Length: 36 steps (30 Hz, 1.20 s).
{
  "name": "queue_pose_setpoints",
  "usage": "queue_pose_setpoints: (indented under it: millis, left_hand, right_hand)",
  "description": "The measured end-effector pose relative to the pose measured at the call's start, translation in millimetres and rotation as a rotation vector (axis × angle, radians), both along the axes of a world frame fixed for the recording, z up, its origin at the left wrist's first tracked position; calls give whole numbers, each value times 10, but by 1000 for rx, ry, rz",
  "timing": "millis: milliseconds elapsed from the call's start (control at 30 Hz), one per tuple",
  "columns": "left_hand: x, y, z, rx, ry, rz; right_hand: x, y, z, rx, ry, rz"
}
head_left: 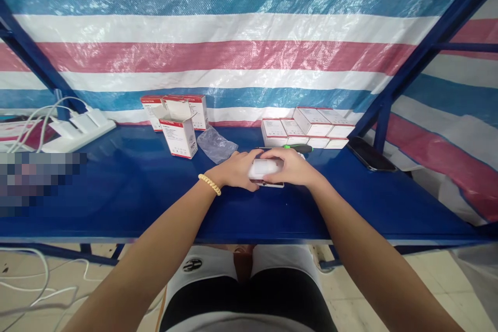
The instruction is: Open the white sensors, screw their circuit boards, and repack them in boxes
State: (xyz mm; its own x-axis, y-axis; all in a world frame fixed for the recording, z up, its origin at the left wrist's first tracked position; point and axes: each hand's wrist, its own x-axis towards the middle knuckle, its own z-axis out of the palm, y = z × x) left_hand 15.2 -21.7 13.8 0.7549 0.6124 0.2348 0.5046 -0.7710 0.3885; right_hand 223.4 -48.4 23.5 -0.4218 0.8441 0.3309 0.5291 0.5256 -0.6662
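Both my hands meet at the middle of the blue table (116, 192) around a small white device (265, 168). My left hand (233, 170), with a bead bracelet on its wrist, grips the device's left end. My right hand (293, 167) curls over its right end and top. A thin flat piece shows under the device at its lower edge. Behind my right hand lies a screwdriver with a green and black handle (298, 148). A crumpled clear plastic bag (215, 145) rests just left of my left hand.
An open red-and-white carton (179, 135) stands left of centre with two more cartons (196, 109) behind it. Several shut cartons (311, 127) are stacked at the back right. A black phone (369, 154) lies far right. White chargers and cables (78, 124) sit at the left.
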Motion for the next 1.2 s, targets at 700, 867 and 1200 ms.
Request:
queue_pose_setpoints:
  millis: [700,867,1200]
  left_hand:
    - [50,85,105,-676,-739,406]
    - [35,127,134,-756,-846,471]
    - [24,113,142,-835,-614,395]
  right_hand:
    - [-5,55,70,-535,701,-225]
    - [14,64,49,-513,680,-244]
    - [27,158,-48,-306,869,-128]
